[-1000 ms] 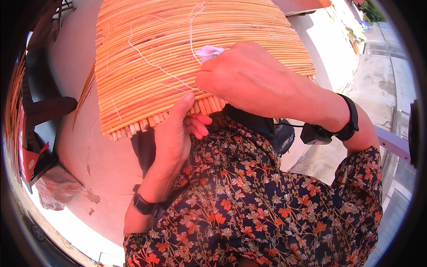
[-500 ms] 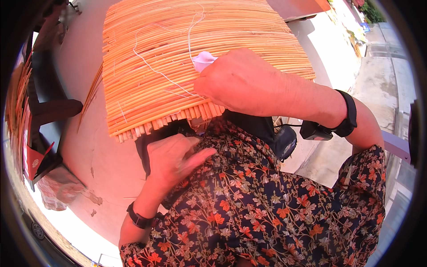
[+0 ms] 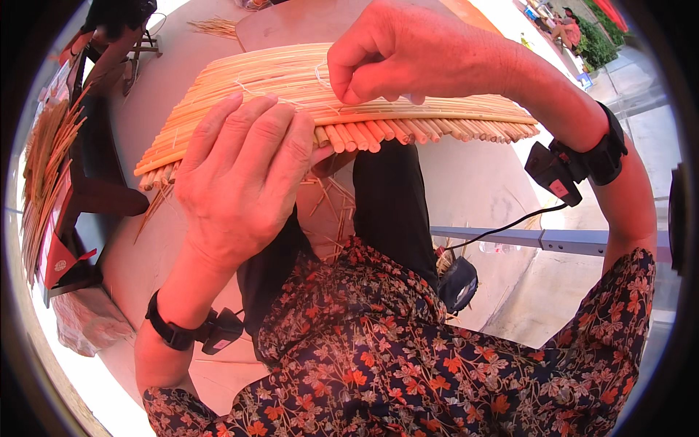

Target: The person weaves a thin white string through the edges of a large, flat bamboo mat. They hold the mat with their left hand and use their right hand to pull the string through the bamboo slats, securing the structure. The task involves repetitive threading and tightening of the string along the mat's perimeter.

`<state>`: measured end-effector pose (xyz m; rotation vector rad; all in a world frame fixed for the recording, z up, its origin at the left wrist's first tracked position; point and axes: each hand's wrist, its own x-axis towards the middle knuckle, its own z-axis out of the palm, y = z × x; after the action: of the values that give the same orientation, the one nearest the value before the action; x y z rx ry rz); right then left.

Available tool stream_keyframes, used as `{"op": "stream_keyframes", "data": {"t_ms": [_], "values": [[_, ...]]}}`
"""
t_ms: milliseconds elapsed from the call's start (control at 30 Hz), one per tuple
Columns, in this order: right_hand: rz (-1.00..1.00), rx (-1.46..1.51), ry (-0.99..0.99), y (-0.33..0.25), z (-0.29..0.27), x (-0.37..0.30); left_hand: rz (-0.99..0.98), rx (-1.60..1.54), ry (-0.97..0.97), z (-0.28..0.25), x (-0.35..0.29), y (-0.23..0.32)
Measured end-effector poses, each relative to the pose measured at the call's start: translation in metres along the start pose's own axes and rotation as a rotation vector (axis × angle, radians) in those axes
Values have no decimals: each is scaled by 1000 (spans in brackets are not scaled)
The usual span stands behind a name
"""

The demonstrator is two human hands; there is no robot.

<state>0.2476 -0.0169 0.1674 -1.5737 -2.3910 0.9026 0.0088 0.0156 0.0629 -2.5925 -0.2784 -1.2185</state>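
Observation:
A mat of thin tan reeds (image 3: 408,109), laid side by side, spreads before me with its cut ends toward my lap. My left hand (image 3: 244,167) grips its near edge, fingers on top and the thumb mostly hidden beneath. Just right of that, my right hand (image 3: 393,58) is closed in a pinch low over the mat. White thread (image 3: 319,73) loops out by its fingertips and runs across the reeds. A small pale bit shows under the right palm; the fingers hide what else they may hold.
Loose reeds (image 3: 54,167) lean in a bundle at the left, by a dark chair-like frame (image 3: 109,191). A grey metal bar (image 3: 502,237) crosses at the right. Another person (image 3: 113,22) is at the upper left, and a seated person (image 3: 566,30) is far right.
My left hand has risen from near my lap onto the mat's near edge. My right hand has moved up, and the mat now shows at a flatter angle.

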Motion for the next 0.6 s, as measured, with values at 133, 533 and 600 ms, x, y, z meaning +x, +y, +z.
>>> {"op": "stream_keyframes", "data": {"t_ms": [133,533,600], "values": [[153,227,-67,-32,-82,-2,79,24,128,-32,65,-35],[132,435,-30,-26,-133,2,85,-132,25,-71,136,-78],[109,424,-27,-30,-134,6,96,-125,14,-75,135,-81]]}}
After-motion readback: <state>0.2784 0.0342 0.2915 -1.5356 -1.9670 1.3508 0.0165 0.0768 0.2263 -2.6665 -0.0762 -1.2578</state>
